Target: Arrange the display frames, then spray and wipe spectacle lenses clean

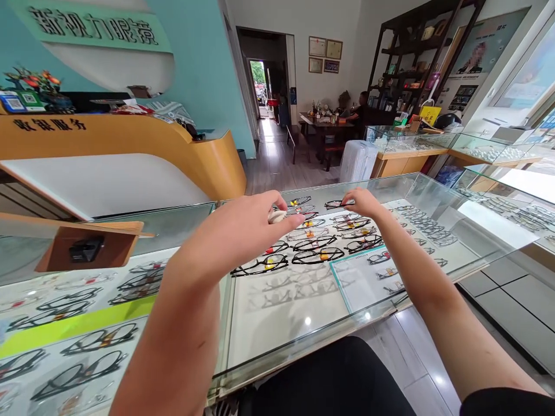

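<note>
My left hand (251, 222) is over the glass display case (277, 341), its fingers curled around a small whitish crumpled thing (277, 216), perhaps a cloth. Farther right, my right hand (362, 202) pinches the end of a dark-framed pair of glasses (333, 204) near the case's far side. Between and below the hands, rows of dark eyeglasses (318, 255) with yellow and red tags stand on the glass, their shadows falling on the white base. A teal-edged panel (347, 289) with several more glasses lies to the right.
More glasses (104, 338) and a yellow-green strip (78, 326) fill the left case. A wooden box (87, 245) sits there. Beyond are an orange counter (217, 164), a wrapped suitcase (359, 162) and a person (359, 110) seated at a table.
</note>
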A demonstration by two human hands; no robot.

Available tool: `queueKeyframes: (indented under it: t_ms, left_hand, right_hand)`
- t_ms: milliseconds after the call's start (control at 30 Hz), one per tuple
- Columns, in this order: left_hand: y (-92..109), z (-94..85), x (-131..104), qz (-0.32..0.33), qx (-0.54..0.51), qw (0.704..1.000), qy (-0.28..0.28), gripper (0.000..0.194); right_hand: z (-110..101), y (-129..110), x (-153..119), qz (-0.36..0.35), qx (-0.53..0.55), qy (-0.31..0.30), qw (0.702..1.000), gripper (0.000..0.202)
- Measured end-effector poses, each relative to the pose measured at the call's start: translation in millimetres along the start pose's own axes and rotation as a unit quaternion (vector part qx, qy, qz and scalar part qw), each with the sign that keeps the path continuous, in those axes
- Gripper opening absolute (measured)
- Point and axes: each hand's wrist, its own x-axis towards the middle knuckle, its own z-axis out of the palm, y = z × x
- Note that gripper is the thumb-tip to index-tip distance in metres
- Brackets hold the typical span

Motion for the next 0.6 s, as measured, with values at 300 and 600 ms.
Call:
queueKeyframes:
  t_ms: [300, 600]
  left_hand:
    - [-1, 7.4, 7, -0.014, 0.007, 1.0, -0.01, 0.06]
    - [-5, 12.3, 11, 0.006, 0.011, 1.0, 0.003, 0.058]
  right_hand:
    - [18, 6, 3, 0.019, -0.081, -0.039, 0.996, 0.024]
    - [20, 2, 5, 0.004, -0.091, -0.051, 0.995, 0.026]
